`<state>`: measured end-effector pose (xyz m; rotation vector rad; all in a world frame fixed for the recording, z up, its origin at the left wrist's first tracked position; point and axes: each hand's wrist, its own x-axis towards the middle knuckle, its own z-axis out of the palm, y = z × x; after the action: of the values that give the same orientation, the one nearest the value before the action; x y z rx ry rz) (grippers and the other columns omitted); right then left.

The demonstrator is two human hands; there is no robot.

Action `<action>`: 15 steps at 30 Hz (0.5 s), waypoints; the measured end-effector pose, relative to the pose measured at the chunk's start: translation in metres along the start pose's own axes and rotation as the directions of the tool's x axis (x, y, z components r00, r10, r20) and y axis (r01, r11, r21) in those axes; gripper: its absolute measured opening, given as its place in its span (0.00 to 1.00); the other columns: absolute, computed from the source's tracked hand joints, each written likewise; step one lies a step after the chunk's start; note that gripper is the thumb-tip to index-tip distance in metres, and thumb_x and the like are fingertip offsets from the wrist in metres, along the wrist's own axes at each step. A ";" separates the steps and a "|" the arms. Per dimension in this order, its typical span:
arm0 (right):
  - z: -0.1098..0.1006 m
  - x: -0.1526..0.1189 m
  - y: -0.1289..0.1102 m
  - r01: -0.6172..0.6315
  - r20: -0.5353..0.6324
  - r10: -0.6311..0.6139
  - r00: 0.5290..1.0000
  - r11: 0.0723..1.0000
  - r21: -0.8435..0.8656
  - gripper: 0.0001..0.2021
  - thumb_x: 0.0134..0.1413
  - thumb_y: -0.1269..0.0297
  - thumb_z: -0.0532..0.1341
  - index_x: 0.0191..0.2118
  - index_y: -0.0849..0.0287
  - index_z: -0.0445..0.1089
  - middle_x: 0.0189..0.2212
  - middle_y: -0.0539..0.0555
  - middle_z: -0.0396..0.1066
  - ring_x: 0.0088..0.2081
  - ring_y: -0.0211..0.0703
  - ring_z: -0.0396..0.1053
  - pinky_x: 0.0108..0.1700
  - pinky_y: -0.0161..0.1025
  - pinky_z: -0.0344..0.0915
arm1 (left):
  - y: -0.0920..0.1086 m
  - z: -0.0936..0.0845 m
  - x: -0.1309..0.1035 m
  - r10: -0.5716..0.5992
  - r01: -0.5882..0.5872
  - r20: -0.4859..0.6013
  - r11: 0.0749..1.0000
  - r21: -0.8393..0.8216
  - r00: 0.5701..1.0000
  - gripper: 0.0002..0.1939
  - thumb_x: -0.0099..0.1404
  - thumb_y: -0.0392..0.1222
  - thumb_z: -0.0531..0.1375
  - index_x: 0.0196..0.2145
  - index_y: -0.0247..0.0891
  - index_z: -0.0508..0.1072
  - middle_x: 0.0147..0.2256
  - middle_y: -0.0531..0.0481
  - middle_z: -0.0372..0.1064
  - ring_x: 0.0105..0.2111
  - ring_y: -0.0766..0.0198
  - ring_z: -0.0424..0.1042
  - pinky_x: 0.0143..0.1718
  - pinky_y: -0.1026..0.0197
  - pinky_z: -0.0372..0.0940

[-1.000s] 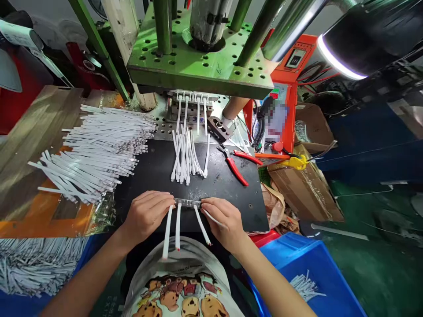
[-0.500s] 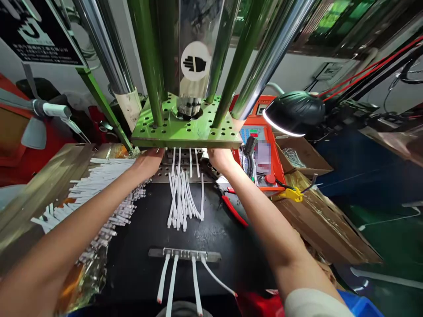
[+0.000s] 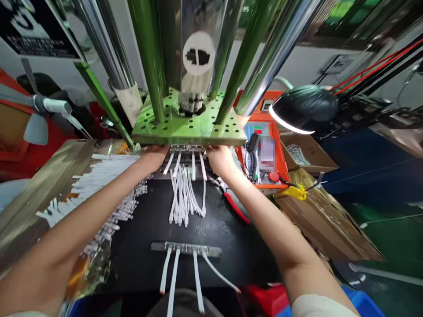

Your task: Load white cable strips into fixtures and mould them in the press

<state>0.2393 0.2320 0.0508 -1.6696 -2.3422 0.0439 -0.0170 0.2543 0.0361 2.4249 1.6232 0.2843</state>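
Observation:
Both hands reach under the green perforated plate [image 3: 190, 132] of a press. My left hand [image 3: 153, 157] and my right hand [image 3: 218, 159] are at the two ends of a metal bar [image 3: 187, 148] with several white cables hanging from it. The plate and the hands' own backs hide the fingertips. Just in front lies a bunch of white cables [image 3: 185, 198] on the black surface [image 3: 145, 233]. Nearer to me rests a second metal bar [image 3: 211, 251] with white cables pointing towards me.
Many white cables [image 3: 99, 180] are piled at the left. Red-handled pliers [image 3: 236, 207] lie beside my right forearm. An orange control box [image 3: 282, 158], a black lamp [image 3: 304, 108] and cardboard boxes [image 3: 324, 224] stand at the right.
The metal bar with its cables now shows between my hands, below the plate's front edge. My hands remain under the plate. The whole view has shifted slightly.

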 end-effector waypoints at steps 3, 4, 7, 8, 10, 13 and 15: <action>-0.010 -0.072 -0.009 0.032 0.127 -0.036 0.991 0.999 0.035 0.11 0.61 0.78 0.58 0.47 0.62 0.72 0.38 0.58 0.74 0.42 0.51 0.70 0.44 0.41 0.62 | 0.014 0.000 -0.076 0.069 -0.053 0.157 0.993 -0.104 0.985 0.19 0.71 0.38 0.48 0.58 0.38 0.63 0.46 0.41 0.71 0.44 0.53 0.73 0.44 0.55 0.67; -0.013 -0.099 -0.014 0.039 0.182 -0.051 0.982 0.997 0.074 0.09 0.60 0.78 0.59 0.44 0.60 0.73 0.36 0.56 0.73 0.40 0.49 0.70 0.41 0.40 0.61 | 0.020 0.001 -0.103 0.110 -0.079 0.201 0.985 -0.155 0.974 0.16 0.72 0.40 0.47 0.53 0.38 0.66 0.43 0.43 0.71 0.41 0.55 0.73 0.42 0.57 0.67; -0.013 -0.167 -0.029 0.011 0.319 -0.089 0.944 0.971 0.239 0.08 0.57 0.79 0.62 0.35 0.58 0.73 0.34 0.52 0.70 0.36 0.44 0.69 0.38 0.36 0.61 | 0.036 0.008 -0.169 0.231 -0.137 0.296 0.942 -0.306 0.927 0.12 0.73 0.40 0.47 0.43 0.39 0.69 0.41 0.46 0.67 0.39 0.60 0.71 0.41 0.60 0.64; -0.009 -0.183 -0.034 -0.015 0.341 -0.087 0.936 0.958 0.286 0.09 0.57 0.79 0.63 0.35 0.58 0.74 0.35 0.52 0.69 0.36 0.43 0.69 0.38 0.36 0.62 | 0.040 0.011 -0.182 0.252 -0.134 0.320 0.928 -0.348 0.913 0.12 0.73 0.39 0.47 0.42 0.39 0.70 0.41 0.47 0.66 0.38 0.62 0.70 0.40 0.60 0.64; 0.001 -0.203 -0.039 -0.070 0.352 -0.062 0.934 0.934 0.350 0.10 0.57 0.80 0.62 0.39 0.57 0.75 0.37 0.52 0.68 0.36 0.42 0.69 0.38 0.36 0.63 | 0.043 0.017 -0.197 0.252 -0.103 0.343 0.911 -0.400 0.905 0.12 0.73 0.39 0.48 0.42 0.40 0.71 0.40 0.49 0.64 0.37 0.64 0.69 0.39 0.62 0.63; 0.011 -0.216 -0.041 -0.119 0.271 0.012 0.962 0.916 0.382 0.13 0.58 0.79 0.61 0.46 0.58 0.74 0.38 0.54 0.67 0.37 0.45 0.69 0.39 0.39 0.65 | 0.043 0.021 -0.203 0.209 -0.097 0.241 0.909 -0.406 0.948 0.09 0.72 0.38 0.52 0.46 0.40 0.70 0.41 0.49 0.64 0.37 0.64 0.69 0.40 0.62 0.64; 0.010 -0.224 -0.042 -0.110 0.194 0.030 0.981 0.902 0.417 0.11 0.62 0.76 0.58 0.47 0.59 0.72 0.39 0.56 0.67 0.38 0.46 0.69 0.39 0.41 0.67 | 0.044 0.022 -0.209 0.182 -0.124 0.120 0.918 -0.378 0.976 0.08 0.73 0.39 0.52 0.45 0.39 0.70 0.41 0.48 0.65 0.37 0.64 0.70 0.40 0.61 0.64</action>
<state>0.2656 0.0106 0.0046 -1.5760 -2.1816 0.7023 -0.0507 0.0434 0.0178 2.2236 1.1921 0.3797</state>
